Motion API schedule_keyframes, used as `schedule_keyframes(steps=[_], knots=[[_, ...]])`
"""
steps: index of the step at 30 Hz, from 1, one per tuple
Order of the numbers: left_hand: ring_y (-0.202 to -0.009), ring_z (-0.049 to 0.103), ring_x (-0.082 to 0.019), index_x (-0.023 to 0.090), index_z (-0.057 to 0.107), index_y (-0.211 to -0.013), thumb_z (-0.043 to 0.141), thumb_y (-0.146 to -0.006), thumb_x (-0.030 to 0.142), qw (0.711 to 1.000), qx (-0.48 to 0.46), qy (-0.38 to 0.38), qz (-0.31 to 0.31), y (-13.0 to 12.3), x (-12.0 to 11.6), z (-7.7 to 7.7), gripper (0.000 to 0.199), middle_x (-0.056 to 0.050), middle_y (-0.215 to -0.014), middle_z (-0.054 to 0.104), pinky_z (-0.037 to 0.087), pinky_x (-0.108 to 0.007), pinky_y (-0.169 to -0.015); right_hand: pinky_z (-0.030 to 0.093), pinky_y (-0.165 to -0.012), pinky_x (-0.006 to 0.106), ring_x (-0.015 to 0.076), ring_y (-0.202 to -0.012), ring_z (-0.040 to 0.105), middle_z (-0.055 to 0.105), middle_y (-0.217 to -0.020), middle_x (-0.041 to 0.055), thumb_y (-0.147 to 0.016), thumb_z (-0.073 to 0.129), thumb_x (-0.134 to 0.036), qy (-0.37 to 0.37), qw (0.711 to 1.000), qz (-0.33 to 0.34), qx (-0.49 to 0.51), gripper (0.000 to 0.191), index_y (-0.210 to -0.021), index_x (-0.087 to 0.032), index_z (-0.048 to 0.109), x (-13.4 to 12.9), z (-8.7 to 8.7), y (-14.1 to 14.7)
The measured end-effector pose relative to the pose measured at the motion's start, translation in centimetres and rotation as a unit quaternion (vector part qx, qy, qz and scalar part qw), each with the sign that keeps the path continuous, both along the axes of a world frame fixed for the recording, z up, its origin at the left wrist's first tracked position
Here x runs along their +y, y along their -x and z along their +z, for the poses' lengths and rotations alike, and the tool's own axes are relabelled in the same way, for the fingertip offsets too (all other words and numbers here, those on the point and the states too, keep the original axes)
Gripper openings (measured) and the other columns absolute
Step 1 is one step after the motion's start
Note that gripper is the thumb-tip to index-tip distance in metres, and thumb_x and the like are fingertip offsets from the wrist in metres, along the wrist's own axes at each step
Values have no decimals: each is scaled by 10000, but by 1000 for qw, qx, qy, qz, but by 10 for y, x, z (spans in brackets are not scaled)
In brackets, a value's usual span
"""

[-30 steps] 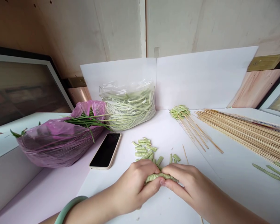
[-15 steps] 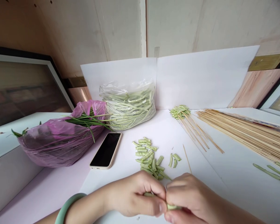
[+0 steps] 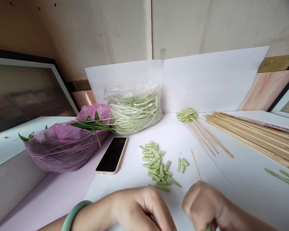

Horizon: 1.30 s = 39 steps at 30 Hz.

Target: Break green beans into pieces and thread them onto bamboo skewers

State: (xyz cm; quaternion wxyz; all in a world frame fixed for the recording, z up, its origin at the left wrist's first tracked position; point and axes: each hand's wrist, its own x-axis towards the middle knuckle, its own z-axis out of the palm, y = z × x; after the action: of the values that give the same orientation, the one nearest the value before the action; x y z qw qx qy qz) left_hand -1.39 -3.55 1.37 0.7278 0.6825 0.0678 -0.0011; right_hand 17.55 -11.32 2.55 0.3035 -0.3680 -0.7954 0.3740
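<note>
My left hand (image 3: 144,210), with a green bangle on the wrist, is closed at the bottom centre; its fingertips are cut off by the frame edge, so what it holds is hidden. Apart from it on the right, my right hand (image 3: 204,205) is curled round a green bean piece (image 3: 210,227), of which only a bit shows. A thin wooden skewer (image 3: 196,164) rises behind the right knuckles. Just beyond my left hand lies a pile of cut bean pieces (image 3: 156,166), with a few more pieces (image 3: 183,164) to its right.
A phone (image 3: 111,155) lies left of the pile, near a purple bag (image 3: 65,147) of greens. Behind stands a clear bag of long beans (image 3: 135,112). Skewered beans (image 3: 187,115) and many bare skewers (image 3: 250,134) are at the back right, with loose beans (image 3: 280,177) at far right.
My hands have moved apart and lower; before, they met around green bean pieces. A bean piece now shows at the near edge of the pile, where my left hand was.
</note>
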Motion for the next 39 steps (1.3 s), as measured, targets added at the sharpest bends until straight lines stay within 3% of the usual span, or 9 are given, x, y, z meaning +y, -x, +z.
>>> schedule_keyframes(steps=[3,5,7,9,12,17,25,31,39], knots=[[-419,356,-106,196,429,-423,609,-651,701,996,-41,20,74,0,4,3,582,20,-425,385,305,-273,-419,280,-442,230,96,-466,321,287,-512,-51,-835,480,-345,-32,998,-45,21,368,-556,-210,284,8,7,-13],[-438,369,-108,188,458,-478,547,-787,564,975,-65,-9,213,-2,8,2,494,26,-446,397,297,-264,-453,285,-457,231,101,-484,325,299,-532,-53,-842,474,-320,-36,996,-77,25,324,-584,-212,312,13,10,-20],[-521,385,-116,174,507,-579,474,-868,447,932,-46,-112,341,-6,13,0,399,22,-542,435,325,-257,-522,285,-458,229,105,-496,316,304,-552,-51,-863,447,-314,-26,994,-107,26,297,-608,-215,329,17,11,-25],[-605,413,-134,170,543,-688,443,-900,372,882,-4,-256,395,-8,16,-1,310,13,-633,464,355,-262,-585,304,-459,227,110,-503,325,316,-568,-46,-883,419,-301,-19,990,-139,10,282,-624,-215,347,19,11,-25],[-814,499,-192,169,600,-941,467,-888,256,832,42,-410,372,-7,17,-2,168,-43,-850,566,418,-314,-756,387,-485,228,131,-532,417,417,-593,-23,-906,389,-283,-33,983,-180,-21,257,-667,-213,453,19,8,-23],[-1144,417,-277,188,505,-1294,543,-840,199,816,76,-475,320,-3,16,-2,456,-114,-1193,523,356,-423,-994,482,-582,250,168,-651,557,577,-730,24,-916,376,-225,-71,976,-196,-60,258,-875,-219,631,22,3,-17],[-920,498,-240,159,566,-994,708,-739,422,825,31,-452,337,-6,10,5,393,-73,-952,576,424,-355,-814,500,-728,274,137,-807,588,545,-935,18,-904,378,-113,-16,986,-151,-64,455,-1330,-273,388,28,-12,-9],[-768,508,-183,161,574,-851,539,-883,372,842,10,-491,225,-6,6,4,217,-45,-791,569,404,-273,-698,477,-589,215,107,-641,559,519,-763,-42,-768,447,-2,-22,985,-166,-37,301,-937,-250,431,25,-20,-5],[-713,468,-167,164,576,-812,442,-924,254,810,-9,-556,185,-6,4,5,196,-41,-767,575,378,-264,-671,493,-650,219,128,-695,582,563,-806,-25,-778,543,-52,-75,976,-174,-104,287,-956,-263,463,23,-25,-3]])
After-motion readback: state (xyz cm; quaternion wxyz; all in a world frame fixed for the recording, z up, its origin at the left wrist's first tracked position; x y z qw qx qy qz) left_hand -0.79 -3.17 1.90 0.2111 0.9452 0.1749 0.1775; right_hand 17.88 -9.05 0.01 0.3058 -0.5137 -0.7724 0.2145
